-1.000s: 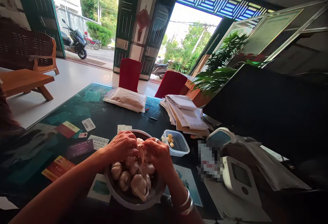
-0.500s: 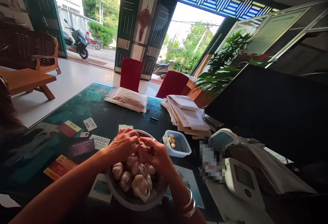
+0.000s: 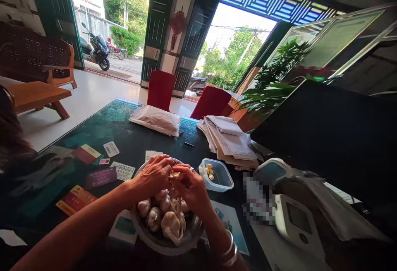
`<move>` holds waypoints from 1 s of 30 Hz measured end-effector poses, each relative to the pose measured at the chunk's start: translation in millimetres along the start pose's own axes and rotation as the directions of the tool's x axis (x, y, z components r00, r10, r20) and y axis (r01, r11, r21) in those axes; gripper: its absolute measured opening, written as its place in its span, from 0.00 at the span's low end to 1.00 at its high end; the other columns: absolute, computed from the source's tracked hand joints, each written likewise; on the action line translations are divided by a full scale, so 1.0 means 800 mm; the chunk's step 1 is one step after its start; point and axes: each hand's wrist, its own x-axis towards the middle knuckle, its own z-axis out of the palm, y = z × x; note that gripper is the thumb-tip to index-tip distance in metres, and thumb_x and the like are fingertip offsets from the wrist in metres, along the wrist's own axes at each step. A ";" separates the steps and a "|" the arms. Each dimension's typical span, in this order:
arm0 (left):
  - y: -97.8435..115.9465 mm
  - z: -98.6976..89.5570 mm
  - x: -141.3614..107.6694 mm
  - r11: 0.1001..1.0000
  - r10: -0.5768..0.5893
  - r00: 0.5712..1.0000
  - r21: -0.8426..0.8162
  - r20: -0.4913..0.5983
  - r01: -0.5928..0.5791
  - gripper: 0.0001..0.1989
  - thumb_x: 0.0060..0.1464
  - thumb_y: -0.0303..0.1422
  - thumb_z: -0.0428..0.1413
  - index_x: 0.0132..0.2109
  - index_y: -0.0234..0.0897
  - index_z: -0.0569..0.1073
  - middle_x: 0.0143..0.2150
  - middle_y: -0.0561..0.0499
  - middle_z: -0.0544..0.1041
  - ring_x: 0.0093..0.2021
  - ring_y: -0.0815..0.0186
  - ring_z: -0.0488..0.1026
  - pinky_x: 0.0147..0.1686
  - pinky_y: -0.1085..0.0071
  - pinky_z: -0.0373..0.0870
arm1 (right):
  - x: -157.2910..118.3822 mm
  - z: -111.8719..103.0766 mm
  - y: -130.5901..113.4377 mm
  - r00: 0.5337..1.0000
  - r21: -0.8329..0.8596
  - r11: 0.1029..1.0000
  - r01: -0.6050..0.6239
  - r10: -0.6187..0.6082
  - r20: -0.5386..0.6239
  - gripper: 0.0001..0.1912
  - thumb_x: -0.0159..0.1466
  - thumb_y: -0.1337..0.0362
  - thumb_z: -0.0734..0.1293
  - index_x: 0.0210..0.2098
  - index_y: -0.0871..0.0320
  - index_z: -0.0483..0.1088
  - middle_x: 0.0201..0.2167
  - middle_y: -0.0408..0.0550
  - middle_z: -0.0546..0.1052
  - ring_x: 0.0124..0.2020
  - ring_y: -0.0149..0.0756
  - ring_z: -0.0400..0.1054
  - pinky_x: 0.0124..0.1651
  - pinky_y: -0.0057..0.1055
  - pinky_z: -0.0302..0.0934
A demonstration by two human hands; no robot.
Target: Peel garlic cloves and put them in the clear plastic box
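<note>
A round bowl filled with garlic bulbs sits at the table's near edge. Above its far side, my left hand and my right hand meet with curled fingers around a garlic bulb. Only a small part of that bulb shows; the fingers cover the rest. My right wrist wears silver bangles. Just right of the bowl stands a clear plastic container with several peeled garlic cloves at its left side.
Business cards lie left of the bowl. Farther back are a plastic-wrapped packet and a stack of papers. A white device with a screen and a dark monitor stand right. Red chairs face the table's far side.
The whole view has shifted slightly to the right. My fingers have moved a little around the garlic bulb, and both hands stay over the bowl.
</note>
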 end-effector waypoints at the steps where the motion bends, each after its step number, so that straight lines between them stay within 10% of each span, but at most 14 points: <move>1: 0.000 -0.001 0.000 1.000 0.004 1.000 0.004 0.016 -0.004 0.14 0.55 0.26 0.51 0.49 0.36 0.69 0.54 0.47 0.68 0.58 0.57 0.57 0.57 0.57 0.56 | 0.000 0.000 0.000 1.000 -0.006 1.000 -0.008 0.008 0.008 0.13 0.57 0.70 0.66 0.43 0.55 0.70 0.44 0.50 0.73 0.40 0.37 0.69 0.40 0.31 0.65; 11: -0.003 0.003 -0.003 0.996 0.059 0.998 0.064 0.033 -0.061 0.14 0.53 0.25 0.50 0.47 0.33 0.69 0.52 0.44 0.67 0.60 0.55 0.55 0.57 0.58 0.58 | 0.002 -0.001 -0.001 0.995 -0.076 0.995 -0.069 0.074 0.065 0.17 0.57 0.68 0.65 0.46 0.61 0.70 0.23 0.42 0.71 0.21 0.29 0.60 0.26 0.26 0.59; 30: -0.020 0.004 0.002 0.998 0.024 0.998 -0.060 -0.056 -0.027 0.08 0.56 0.29 0.51 0.31 0.34 0.73 0.46 0.47 0.70 0.55 0.60 0.60 0.56 0.63 0.60 | 0.001 -0.009 -0.003 0.959 0.128 0.952 -0.278 0.268 0.089 0.18 0.58 0.58 0.67 0.47 0.58 0.68 0.28 0.44 0.76 0.24 0.31 0.65 0.27 0.26 0.60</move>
